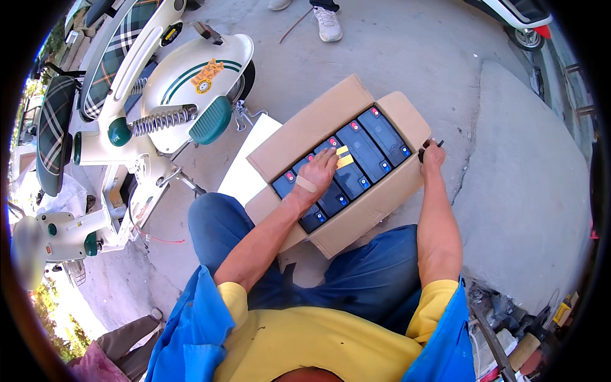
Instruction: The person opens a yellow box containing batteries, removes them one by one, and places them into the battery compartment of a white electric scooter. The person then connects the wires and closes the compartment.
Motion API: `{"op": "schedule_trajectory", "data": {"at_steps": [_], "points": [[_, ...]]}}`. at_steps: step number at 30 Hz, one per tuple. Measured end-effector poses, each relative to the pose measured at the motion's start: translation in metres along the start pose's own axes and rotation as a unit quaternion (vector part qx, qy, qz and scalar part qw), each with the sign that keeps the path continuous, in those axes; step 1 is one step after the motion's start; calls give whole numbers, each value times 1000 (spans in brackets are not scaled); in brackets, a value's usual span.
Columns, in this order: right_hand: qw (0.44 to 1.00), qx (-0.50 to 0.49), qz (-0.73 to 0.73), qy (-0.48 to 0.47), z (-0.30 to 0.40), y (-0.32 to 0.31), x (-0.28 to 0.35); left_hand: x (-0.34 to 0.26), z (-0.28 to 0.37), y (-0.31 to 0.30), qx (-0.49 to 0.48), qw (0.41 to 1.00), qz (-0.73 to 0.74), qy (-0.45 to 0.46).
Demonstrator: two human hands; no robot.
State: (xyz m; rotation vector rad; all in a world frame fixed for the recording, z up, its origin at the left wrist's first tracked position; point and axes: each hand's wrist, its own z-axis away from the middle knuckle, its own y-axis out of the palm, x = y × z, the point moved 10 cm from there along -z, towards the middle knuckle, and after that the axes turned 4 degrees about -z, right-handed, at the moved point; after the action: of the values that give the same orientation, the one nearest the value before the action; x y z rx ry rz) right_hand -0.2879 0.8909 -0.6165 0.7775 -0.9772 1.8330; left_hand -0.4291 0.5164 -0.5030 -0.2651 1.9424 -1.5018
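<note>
An open cardboard box lies tilted across the ground before my knees, its flaps folded outward. Inside, several black batteries stand in a row, with red terminals along one side and blue along the other. My left hand, with an adhesive plaster at the wrist, is over the middle batteries. Its fingertips touch or lie just beside two yellow strips; whether they grip them is unclear. At the box's right corner, my right hand is closed around a small black tool, mostly hidden by the fingers.
A cream electric scooter with plaid seats lies to the left. Beside the box is a white sheet. Another person's shoe is ahead. Assorted clutter sits at lower right; another vehicle's wheel is at upper right.
</note>
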Motion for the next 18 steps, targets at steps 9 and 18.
{"op": "schedule_trajectory", "data": {"at_steps": [9, 18], "points": [[923, -162, 257, -238, 56, -20, 93, -13, 16, -22, -75, 997, 17, -11], [728, -94, 288, -615, 150, 2, 170, 56, -16, -59, -104, 698, 587, -397]]}}
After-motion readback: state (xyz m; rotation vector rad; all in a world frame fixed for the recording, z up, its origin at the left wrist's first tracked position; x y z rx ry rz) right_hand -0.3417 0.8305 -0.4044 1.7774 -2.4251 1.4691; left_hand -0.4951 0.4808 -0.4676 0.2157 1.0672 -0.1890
